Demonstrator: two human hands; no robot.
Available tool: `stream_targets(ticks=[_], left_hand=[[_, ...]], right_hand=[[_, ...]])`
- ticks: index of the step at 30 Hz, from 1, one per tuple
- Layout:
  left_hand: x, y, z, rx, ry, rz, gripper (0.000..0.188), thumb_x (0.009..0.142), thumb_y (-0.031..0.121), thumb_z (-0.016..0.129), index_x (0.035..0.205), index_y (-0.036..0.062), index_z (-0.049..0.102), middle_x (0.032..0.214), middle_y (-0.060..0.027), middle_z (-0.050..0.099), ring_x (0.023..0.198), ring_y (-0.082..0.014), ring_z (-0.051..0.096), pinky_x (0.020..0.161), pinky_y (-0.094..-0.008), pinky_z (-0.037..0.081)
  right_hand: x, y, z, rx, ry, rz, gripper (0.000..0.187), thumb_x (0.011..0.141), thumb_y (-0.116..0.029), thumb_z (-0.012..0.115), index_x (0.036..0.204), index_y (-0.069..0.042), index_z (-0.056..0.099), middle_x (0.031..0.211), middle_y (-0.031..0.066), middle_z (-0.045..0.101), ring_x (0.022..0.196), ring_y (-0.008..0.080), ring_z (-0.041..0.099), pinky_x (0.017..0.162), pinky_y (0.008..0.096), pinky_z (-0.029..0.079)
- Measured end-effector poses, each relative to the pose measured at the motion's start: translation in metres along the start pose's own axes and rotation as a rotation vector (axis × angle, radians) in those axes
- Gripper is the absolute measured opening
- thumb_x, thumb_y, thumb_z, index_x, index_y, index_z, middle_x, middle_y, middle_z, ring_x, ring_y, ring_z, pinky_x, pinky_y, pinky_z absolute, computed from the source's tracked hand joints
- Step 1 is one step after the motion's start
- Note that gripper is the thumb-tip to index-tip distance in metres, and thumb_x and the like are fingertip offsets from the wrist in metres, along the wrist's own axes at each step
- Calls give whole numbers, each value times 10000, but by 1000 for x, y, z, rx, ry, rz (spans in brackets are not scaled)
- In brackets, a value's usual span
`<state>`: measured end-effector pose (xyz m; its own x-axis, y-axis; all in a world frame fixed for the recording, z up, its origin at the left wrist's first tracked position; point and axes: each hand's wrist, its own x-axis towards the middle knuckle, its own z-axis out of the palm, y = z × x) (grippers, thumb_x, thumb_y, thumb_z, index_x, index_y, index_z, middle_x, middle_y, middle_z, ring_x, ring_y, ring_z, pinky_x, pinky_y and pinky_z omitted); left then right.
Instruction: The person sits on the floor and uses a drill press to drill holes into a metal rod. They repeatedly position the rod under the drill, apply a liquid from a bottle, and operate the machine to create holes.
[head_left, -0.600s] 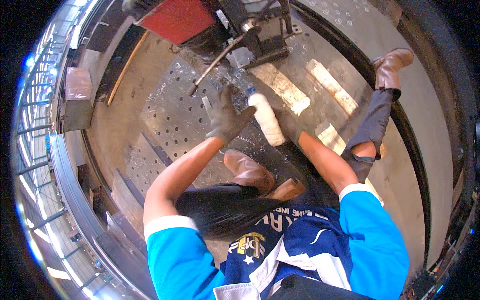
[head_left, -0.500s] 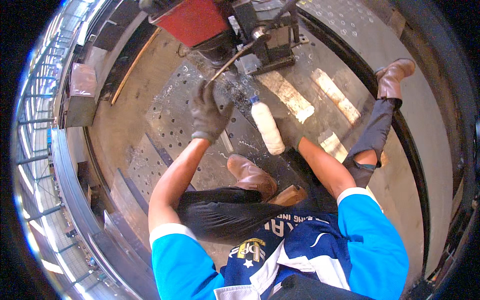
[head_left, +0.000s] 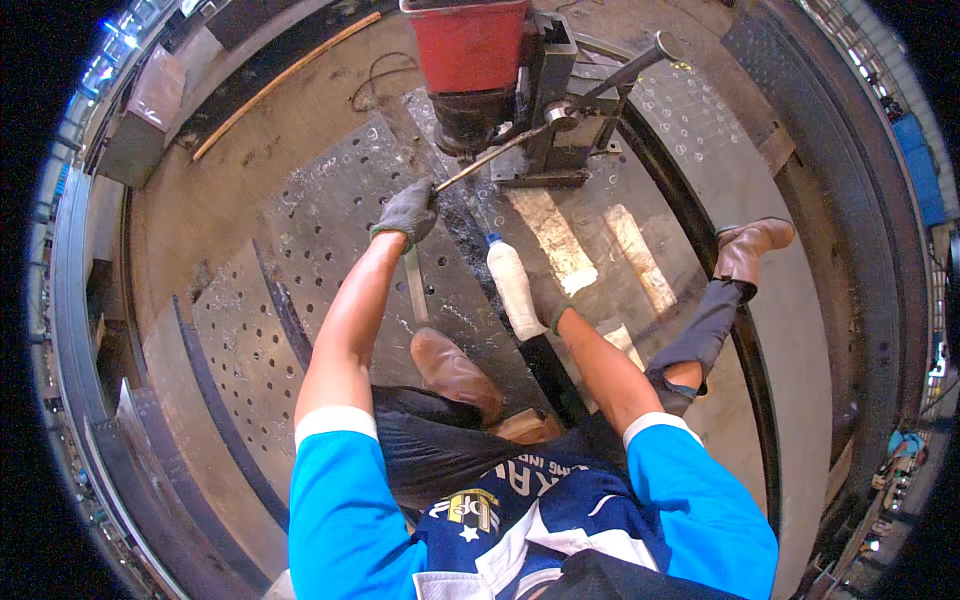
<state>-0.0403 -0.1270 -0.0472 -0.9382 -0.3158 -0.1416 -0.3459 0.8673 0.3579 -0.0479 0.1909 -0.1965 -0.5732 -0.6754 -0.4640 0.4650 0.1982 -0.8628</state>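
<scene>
My left hand (head_left: 408,212), in a grey work glove, is closed round the near end of a thin feed lever (head_left: 490,157). That lever runs to the hub of a drilling machine (head_left: 470,50) with a red housing and black stand. In my right hand (head_left: 548,298), gloved and mostly in shadow, is a plastic bottle (head_left: 513,288) of whitish liquid with a blue cap, tilted toward the drill. Beneath the machine lies a dark steel plate (head_left: 320,215) with drilled holes and chalk marks. The drill's tip is hidden.
Worn pale strips (head_left: 553,240) lie right of the bottle. A thick lever with a round knob (head_left: 667,45) sticks out at the drill's right. My boots (head_left: 452,370) rest on the steel either side. A long wooden stick (head_left: 285,85) lies far left, near a metal box (head_left: 150,105).
My left hand has gone from open fingers beside the lever to closed round its end. The bottle stays in my right hand. The whole view has shifted, bringing more of the drill into sight.
</scene>
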Motion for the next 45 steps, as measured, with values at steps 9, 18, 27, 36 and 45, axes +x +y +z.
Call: stream_targets(ticks=[9, 18, 27, 36, 45], left_hand=[[5, -8, 14, -64, -25, 35, 302, 975, 275, 569, 1210, 86, 578, 1143, -273, 688, 1096, -501, 643, 888, -569, 512], [10, -11, 17, -121, -57, 50, 330, 947, 271, 608, 1191, 50, 608, 1190, -274, 684, 1131, -489, 633, 921, -546, 511], [14, -19, 28, -120, -58, 58, 331, 943, 251, 589, 1196, 38, 593, 1192, -289, 685, 1138, -483, 644, 938, -552, 511], [16, -13, 22, -99, -123, 13, 331, 939, 235, 583, 1214, 50, 577, 1206, -292, 685, 1152, -472, 655, 940, -552, 518], [18, -20, 33, -109, -76, 18, 342, 925, 221, 606, 1218, 47, 565, 1197, -303, 687, 1151, -473, 661, 947, -560, 516]], right_hand=[[-23, -25, -1, -301, 38, -65, 309, 1047, -168, 563, 1311, -44, 667, 1133, 72, 734, 930, 169, 697, 832, 338, 587], [-17, -35, -1, -238, 156, -6, 341, 1070, -261, 500, 1228, -25, 689, 1042, 64, 720, 893, 143, 674, 773, 335, 574], [-18, -45, 2, -57, 206, 106, 291, 1036, -201, 552, 1215, -34, 709, 1009, 71, 749, 849, 152, 710, 716, 348, 578], [-16, -48, -6, -1007, 4, -358, 502, 886, -388, 688, 1333, -166, 630, 1200, 87, 725, 1014, 279, 718, 806, 428, 547], [-9, -55, 20, 350, -17, 151, 380, 964, -302, 640, 1256, -59, 647, 1088, 119, 741, 938, 309, 729, 837, 440, 590]])
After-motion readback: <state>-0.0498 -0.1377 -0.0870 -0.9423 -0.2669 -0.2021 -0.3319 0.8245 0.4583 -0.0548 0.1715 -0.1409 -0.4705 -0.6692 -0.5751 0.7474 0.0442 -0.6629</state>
